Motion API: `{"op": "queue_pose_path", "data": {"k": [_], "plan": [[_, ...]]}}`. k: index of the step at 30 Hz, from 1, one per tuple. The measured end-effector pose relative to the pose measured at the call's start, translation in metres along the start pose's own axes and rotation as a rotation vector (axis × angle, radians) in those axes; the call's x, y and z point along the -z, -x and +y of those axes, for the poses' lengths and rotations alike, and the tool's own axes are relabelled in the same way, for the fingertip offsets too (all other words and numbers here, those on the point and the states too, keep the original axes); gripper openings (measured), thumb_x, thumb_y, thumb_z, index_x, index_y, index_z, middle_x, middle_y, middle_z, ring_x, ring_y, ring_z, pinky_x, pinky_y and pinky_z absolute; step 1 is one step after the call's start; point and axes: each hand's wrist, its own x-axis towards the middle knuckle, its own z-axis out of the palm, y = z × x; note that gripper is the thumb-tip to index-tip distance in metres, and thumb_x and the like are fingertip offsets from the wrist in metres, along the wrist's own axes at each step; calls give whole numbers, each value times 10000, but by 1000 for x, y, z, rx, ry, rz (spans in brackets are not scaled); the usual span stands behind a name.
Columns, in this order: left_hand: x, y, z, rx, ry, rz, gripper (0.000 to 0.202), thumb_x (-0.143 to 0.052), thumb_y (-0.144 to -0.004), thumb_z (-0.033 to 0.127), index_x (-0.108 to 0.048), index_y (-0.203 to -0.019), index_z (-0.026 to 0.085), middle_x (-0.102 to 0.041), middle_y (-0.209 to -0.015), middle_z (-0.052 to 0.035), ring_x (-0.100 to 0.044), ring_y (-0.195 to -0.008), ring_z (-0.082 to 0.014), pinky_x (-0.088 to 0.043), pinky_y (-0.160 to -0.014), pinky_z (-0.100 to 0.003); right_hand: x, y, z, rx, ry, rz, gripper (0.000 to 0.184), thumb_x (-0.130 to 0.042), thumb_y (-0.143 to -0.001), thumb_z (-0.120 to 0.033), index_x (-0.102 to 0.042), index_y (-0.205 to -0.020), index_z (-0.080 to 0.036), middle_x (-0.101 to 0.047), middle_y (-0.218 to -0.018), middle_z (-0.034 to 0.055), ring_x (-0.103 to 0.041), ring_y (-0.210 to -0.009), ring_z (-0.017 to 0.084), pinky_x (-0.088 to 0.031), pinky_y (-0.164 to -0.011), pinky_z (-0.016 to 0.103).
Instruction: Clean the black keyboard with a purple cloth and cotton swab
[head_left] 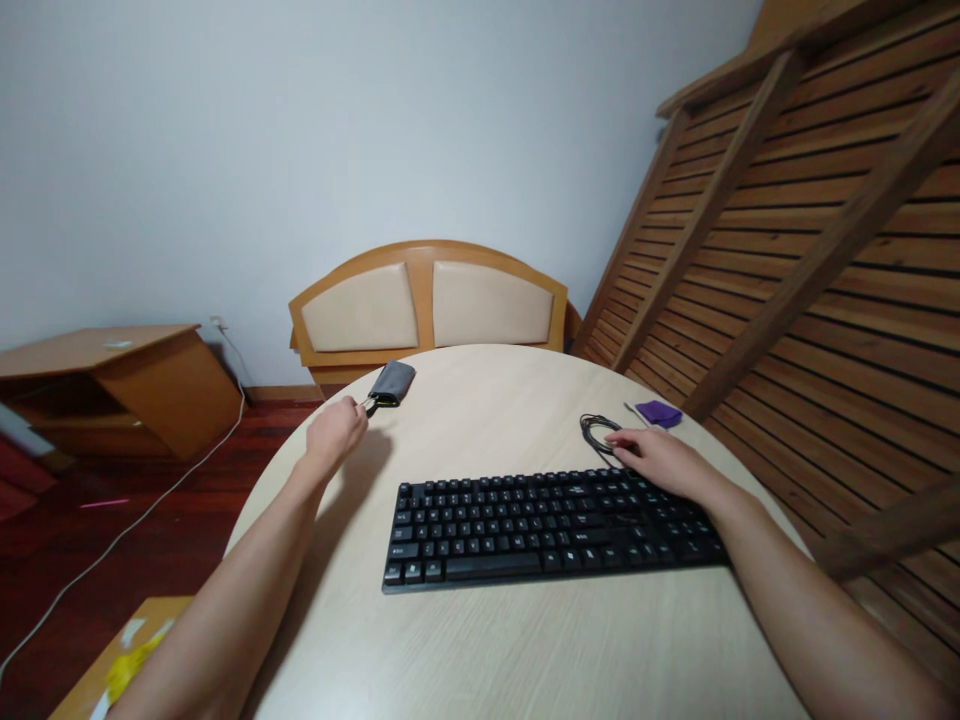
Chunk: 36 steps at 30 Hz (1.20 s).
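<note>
A black keyboard (551, 525) lies on the round light-wood table (495, 650). My left hand (335, 432) reaches to the table's far left edge and pinches the near end of a small grey pouch (392, 384). My right hand (660, 462) rests flat over the keyboard's upper right corner, fingers stretched toward a coiled black cable (596, 431) just beyond the keyboard.
A purple cloth (659, 413) lies at the table's far right with a thin white stick beside it. A padded wooden headboard (427, 308) stands behind the table, slatted wooden frames (810, 230) lean at right, and a low cabinet (112, 385) with a white cord sits at left.
</note>
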Motion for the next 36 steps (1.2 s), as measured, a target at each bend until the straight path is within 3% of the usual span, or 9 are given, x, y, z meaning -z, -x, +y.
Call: {"op": "queue_pose_path", "data": {"k": [2,4,10,15,21,27,30,33,36], "plan": [[11,8,17,-98,92,-28,409,-283,-961,293,-651,-986,119,-712,-1012,-222,-682,-943,-335,-493,-752,-381,1,0,2,-2,0,-17,375,-520,-862,-402,-741,-1115,-234,-769,-1044,69,-702,-966,285,-524,-863,391],[20,20,33,-181,142,-59,421,-242,-980,306,-638,-951,165,-721,-955,-149,-680,-880,-278,-475,-726,-338,1,0,2,-20,-15,-25,379,-563,-833,-425,-741,-1103,-228,-776,-921,60,-715,-855,270,-524,-789,365],[37,79,79,-686,448,-338,593,-151,-1027,478,-622,-791,206,-689,-788,-66,-641,-776,-233,-446,-733,-333,-4,-3,0,-95,-126,2,390,-630,-771,-461,-741,-1048,-209,-769,-841,54,-716,-787,266,-520,-752,360],[38,107,97,-865,312,-288,457,-263,-1016,493,-583,-841,217,-682,-831,-85,-628,-770,-243,-420,-713,-341,-8,-4,-4,-109,-195,-6,373,-611,-774,-488,-734,-1000,-217,-763,-813,41,-710,-763,251,-524,-733,355],[34,97,84,-895,363,-329,332,-361,-1004,473,-577,-965,224,-677,-846,-67,-609,-753,-223,-405,-671,-315,-10,-3,-10,-97,-155,18,382,-571,-808,-511,-743,-986,-220,-764,-880,64,-706,-795,258,-531,-733,365],[34,85,74,-896,575,-409,284,-465,-973,436,-623,-918,206,-662,-778,-29,-577,-684,-170,-406,-645,-282,-5,0,-27,-86,-77,62,384,-522,-870,-522,-751,-991,-238,-762,-978,90,-698,-908,299,-536,-801,408],[29,80,72,-848,695,-452,287,-499,-960,441,-636,-918,193,-678,-787,-28,-586,-674,-158,-428,-645,-274,-1,3,-47,51,-68,58,441,-489,-901,-549,-743,-1045,-217,-734,-1092,114,-660,-1043,324,-507,-928,457],[24,76,71,-793,842,-481,295,-524,-950,450,-632,-930,176,-699,-823,-43,-601,-698,-153,-454,-662,-272,1,10,-73,257,-128,-51,505,-479,-924,-591,-715,-1168,-218,-673,-1259,115,-565,-1229,321,-412,-1086,468],[23,73,70,-740,976,-500,314,-566,-927,467,-628,-899,160,-722,-845,-67,-617,-731,-152,-456,-664,-263,-1,17,-93,354,-151,-193,607,-528,-889,-656,-635,-1328,-251,-551,-1444,90,-458,-1356,318,-334,-1160,474]]}}
